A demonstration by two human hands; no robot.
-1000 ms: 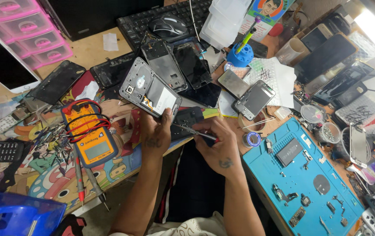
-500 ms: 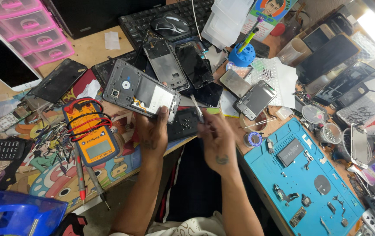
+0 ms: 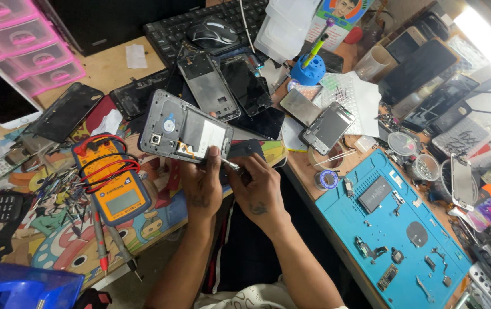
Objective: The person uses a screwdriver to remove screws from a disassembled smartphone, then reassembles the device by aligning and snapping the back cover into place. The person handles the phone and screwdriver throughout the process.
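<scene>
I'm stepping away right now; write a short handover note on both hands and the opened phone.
Left hand: grips the opened phone by its lower edge, back cover off, tilted above the desk.
Right hand: holds a thin metal tool, tip at the phone's lower right corner.
Nearby: orange multimeter to the left, blue repair mat with small parts to the right.
Done: back is open. Left: insides are in place; work at that corner is unfinished.

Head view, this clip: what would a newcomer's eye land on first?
The opened phone held up at centre: the left hand grips its lower edge while the right hand puts a thin metal tool to it. Left of it lies an orange multimeter with red and black leads on a cartoon mat. To the right, a blue mat holds small loose parts.
</scene>
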